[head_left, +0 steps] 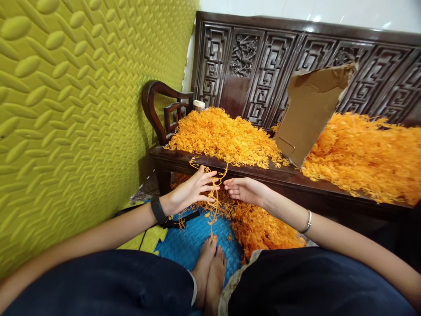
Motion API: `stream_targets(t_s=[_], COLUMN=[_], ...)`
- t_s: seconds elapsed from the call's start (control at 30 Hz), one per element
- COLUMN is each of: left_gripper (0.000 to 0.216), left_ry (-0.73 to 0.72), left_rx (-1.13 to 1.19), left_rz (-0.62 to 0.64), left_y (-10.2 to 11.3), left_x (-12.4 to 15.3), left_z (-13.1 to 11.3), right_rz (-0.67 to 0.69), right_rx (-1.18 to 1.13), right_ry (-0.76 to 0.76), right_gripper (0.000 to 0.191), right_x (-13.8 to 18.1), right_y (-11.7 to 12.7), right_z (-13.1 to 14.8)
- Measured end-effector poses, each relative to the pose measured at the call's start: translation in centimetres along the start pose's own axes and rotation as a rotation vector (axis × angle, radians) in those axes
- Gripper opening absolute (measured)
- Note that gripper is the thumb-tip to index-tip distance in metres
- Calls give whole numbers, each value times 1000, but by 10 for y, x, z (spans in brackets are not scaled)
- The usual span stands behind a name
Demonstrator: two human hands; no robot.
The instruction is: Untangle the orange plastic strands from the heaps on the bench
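My left hand is in front of the bench edge, fingers spread apart, with a string of orange plastic pieces draped over its fingertips and hanging down toward my feet. My right hand faces it, palm up, fingers loosely stretched, touching the same string. The string runs up to a big orange pile on the dark wooden bench.
A torn cardboard sheet stands between that pile and a second orange pile at right. More orange pieces lie on the floor by a blue mat. A yellow-green padded wall is at left.
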State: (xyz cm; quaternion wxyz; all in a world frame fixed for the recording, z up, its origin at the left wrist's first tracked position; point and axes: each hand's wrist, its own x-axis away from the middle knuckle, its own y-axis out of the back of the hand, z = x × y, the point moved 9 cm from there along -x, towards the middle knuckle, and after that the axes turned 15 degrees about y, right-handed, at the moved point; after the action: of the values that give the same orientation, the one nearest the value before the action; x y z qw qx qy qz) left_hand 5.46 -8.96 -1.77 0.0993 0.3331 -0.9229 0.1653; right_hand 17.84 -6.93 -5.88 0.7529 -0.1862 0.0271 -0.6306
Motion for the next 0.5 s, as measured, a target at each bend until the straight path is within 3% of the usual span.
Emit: stream_targets(t_s=[0.33, 0.5], left_gripper=[65, 61], left_ry=[-14, 18], left_rx=[-64, -126], left_rz=[-39, -82], left_y=[8, 14], left_x=[-1, -3], left_z=[3, 9], right_rz=[-96, -115], right_rx=[38, 61], right_ry=[-132, -111], right_gripper=[18, 15], right_x=[-4, -10], right_y=[36, 54], right_z=[-41, -41])
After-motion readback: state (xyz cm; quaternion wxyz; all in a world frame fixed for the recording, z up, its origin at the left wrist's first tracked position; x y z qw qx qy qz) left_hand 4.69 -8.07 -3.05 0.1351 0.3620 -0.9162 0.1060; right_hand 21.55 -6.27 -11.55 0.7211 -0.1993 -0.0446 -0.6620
